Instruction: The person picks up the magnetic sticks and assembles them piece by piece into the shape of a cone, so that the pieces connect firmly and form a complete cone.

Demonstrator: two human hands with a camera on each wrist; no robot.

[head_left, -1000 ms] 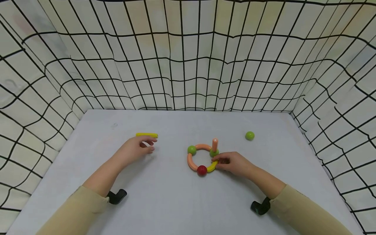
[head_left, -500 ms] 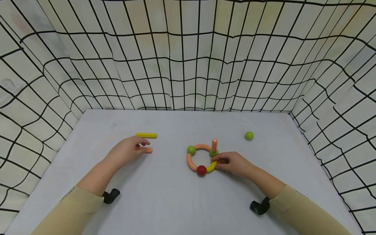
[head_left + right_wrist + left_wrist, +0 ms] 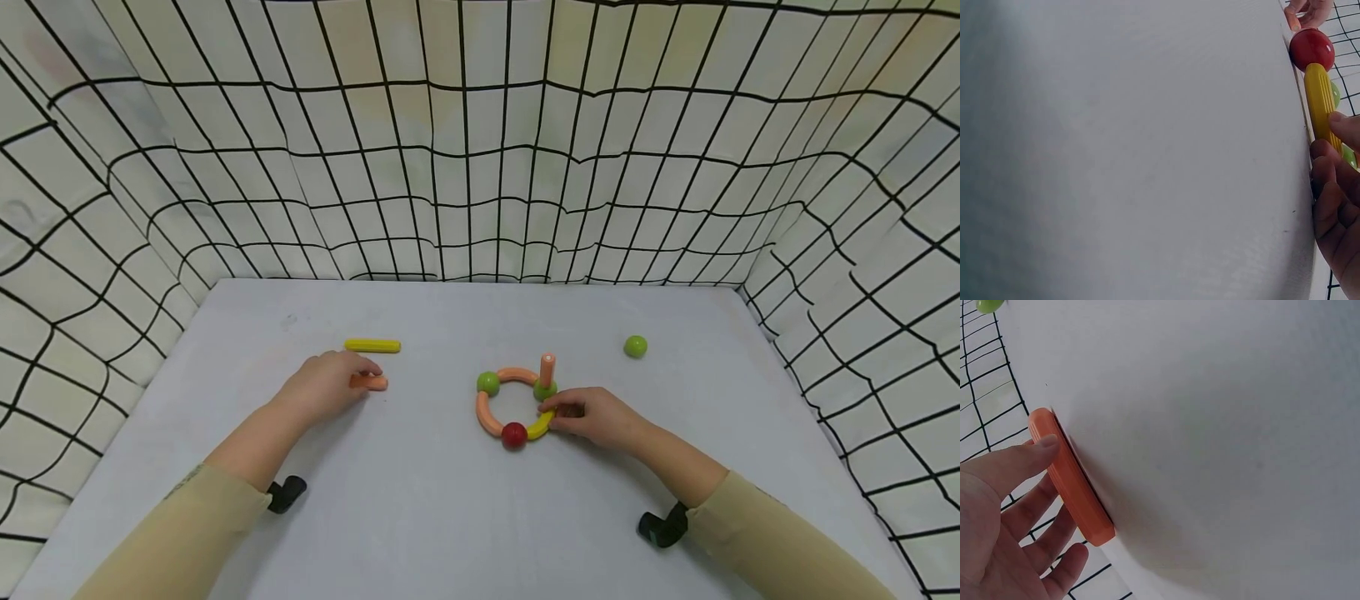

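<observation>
My left hand [image 3: 321, 390] pinches an orange ribbed stick [image 3: 370, 382] low at the table; in the left wrist view the thumb presses one side of the orange stick [image 3: 1077, 484], fingers behind it. My right hand [image 3: 600, 418] pinches a yellow curved stick [image 3: 537, 428], part of a ring lying on the table. This ring joins a red ball [image 3: 514, 435], a left green ball [image 3: 488, 383], a right green ball [image 3: 544, 392] and orange curved sticks [image 3: 489, 417]. From the right green ball an orange stick [image 3: 547, 368] stands upright. My right fingertips hide where the yellow piece meets that ball.
A straight yellow stick [image 3: 372, 346] lies just beyond my left hand. Farther right sits a loose green ball [image 3: 635, 347]. Black netting [image 3: 468, 200] over white sheeting walls the white table [image 3: 435, 517] at the back and sides.
My left hand has drawn back slightly leftward, and its fingers have come down onto the orange stick, which now shows more clearly. The right hand and the ring hold still.
</observation>
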